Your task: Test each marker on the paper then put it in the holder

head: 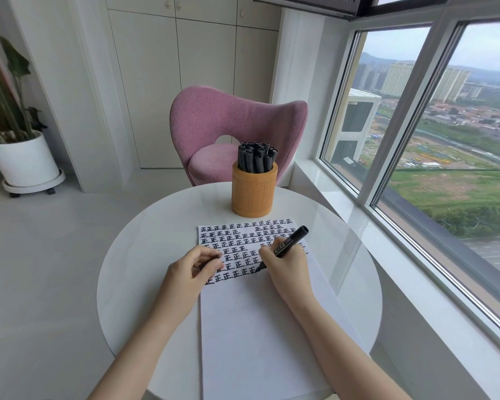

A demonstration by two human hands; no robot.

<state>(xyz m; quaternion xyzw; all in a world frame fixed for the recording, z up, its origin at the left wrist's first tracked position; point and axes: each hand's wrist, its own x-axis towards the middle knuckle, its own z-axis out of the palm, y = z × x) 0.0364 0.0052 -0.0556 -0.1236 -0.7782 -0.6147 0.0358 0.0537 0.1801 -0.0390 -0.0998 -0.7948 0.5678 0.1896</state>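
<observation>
Writing with the right grip (283, 259): pinches the black marker (289, 241) between thumb and curled fingers, nib pressed to the paper (257, 327) at the end of the lowest written row, barrel tilted up and away to the right. Reads "700" in white on the barrel label; more white print beside it, too small to make out. Rests the left grip (195, 267) on the sheet's left edge, fingers curled in, pinching a dark piece (208, 263) mostly hidden behind them. Cannot tell what it is. Across the upper part of the paper, row upon row of one bold black character, 正, with a few gaps here and there; below that, plain white. Sheet flat on the round white counter (145, 255), running lengthwise toward the near edge. Beyond the sheet, just clear of its top edge: tan cylindrical holder (254, 194), upright, crammed with black markers (257, 157), ends up. Behind the counter, a pink chair (231, 116). Far left, a potted plant (23, 160) on a wheeled stand. To the right, a big window (445, 140) over city blocks and green fields.
</observation>
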